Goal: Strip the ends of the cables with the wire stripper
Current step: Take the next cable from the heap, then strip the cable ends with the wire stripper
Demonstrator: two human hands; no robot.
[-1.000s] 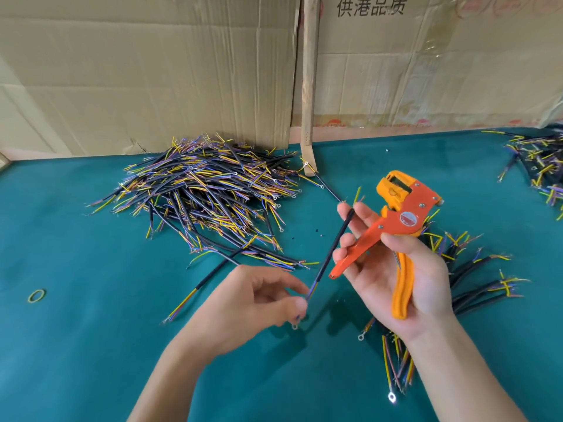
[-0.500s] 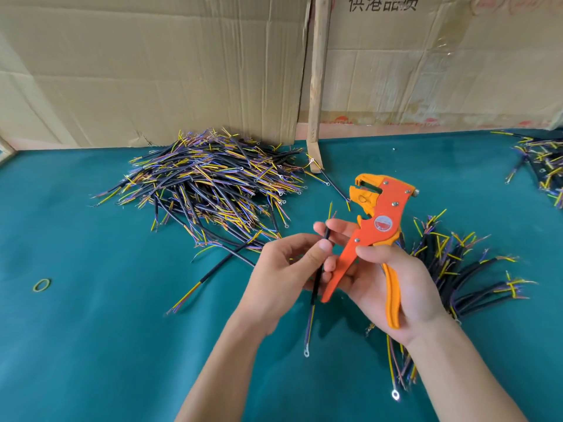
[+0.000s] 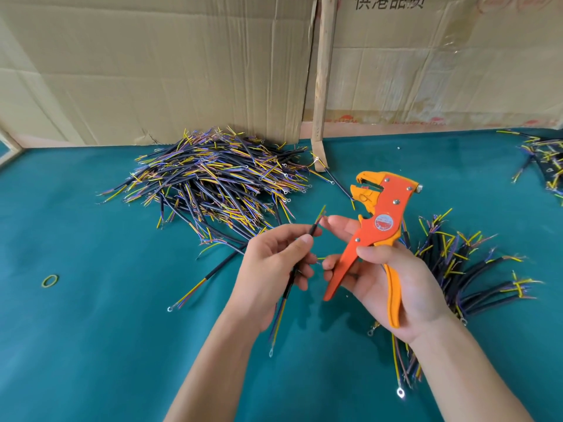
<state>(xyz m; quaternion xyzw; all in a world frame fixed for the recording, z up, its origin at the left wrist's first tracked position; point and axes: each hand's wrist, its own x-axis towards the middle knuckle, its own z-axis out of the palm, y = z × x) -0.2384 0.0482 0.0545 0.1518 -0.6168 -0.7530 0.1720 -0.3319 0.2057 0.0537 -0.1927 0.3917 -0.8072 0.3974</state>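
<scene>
One thin black cable [image 3: 288, 278] is held up over the green table [image 3: 91, 345]. It stands nearly straight up and leans a little to the right. Its top end, with short colored wires, points up toward the cardboard wall [image 3: 167, 71]. Its bottom end has a small metal ring and hangs down toward the person.

The left hand [image 3: 271, 266] pinches the cable near the top with its thumb and curled fingers. The right hand [image 3: 393, 284] grips one orange wire stripper [image 3: 370, 226] by its two handles, thumb on top. The stripper's mouth points up and left, just beside the cable's top but not touching it.

Three piles of cables lie on the table: a big pile [image 3: 219, 181] behind the left hand, a smaller pile [image 3: 466, 269] under the right hand, and another pile [image 3: 545, 159] at the far right edge. One small rubber band [image 3: 50, 280] lies far to the left.
</scene>
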